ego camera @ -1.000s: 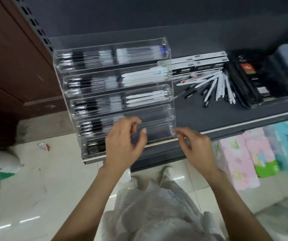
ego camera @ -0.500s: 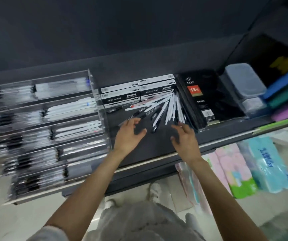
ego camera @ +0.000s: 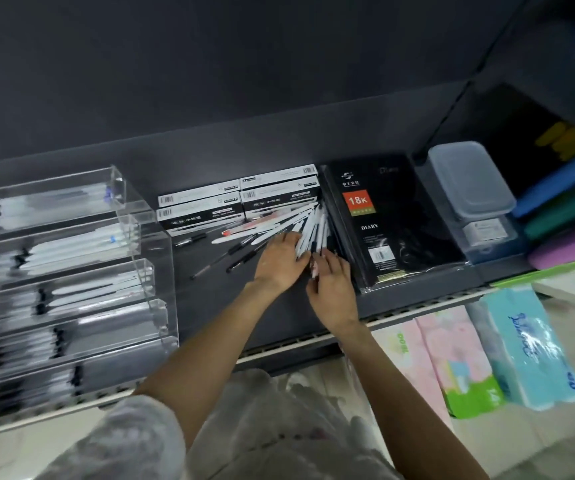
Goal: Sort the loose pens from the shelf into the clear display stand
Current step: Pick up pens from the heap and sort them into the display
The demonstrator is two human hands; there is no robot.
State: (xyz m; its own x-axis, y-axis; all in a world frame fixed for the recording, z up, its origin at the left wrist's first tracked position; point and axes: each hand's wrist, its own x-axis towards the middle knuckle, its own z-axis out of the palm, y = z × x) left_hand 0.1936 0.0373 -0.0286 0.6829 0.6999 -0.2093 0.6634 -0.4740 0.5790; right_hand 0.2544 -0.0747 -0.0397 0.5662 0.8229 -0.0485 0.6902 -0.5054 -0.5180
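My left hand now lies over the near ends of the white pens, fingers curled round a few of them in a gathering grip, where half a second ago it hovered bare over the shelf. My right hand has come in beside it, fingertips at the ends of the same bundle; whether it actually pinches a pen I cannot tell, as the blur hides the fingers. Both hands have left the clear stand, where they were a second ago. I take that to mean a fresh batch is being collected, with the carry to the stand to follow.

The white pens fan out against the black diary, which hems them on the right. Several black pens lie scattered just left of my left hand, mixed in at the fan's base, so they could be swept up by mistake. White pen boxes sit behind the pile. The stand is well to the left, its upper tiers already holding black and white pens, the lower right compartments seemingly vacant. A lidded plastic box and coloured folders stand further right, clear of the work.
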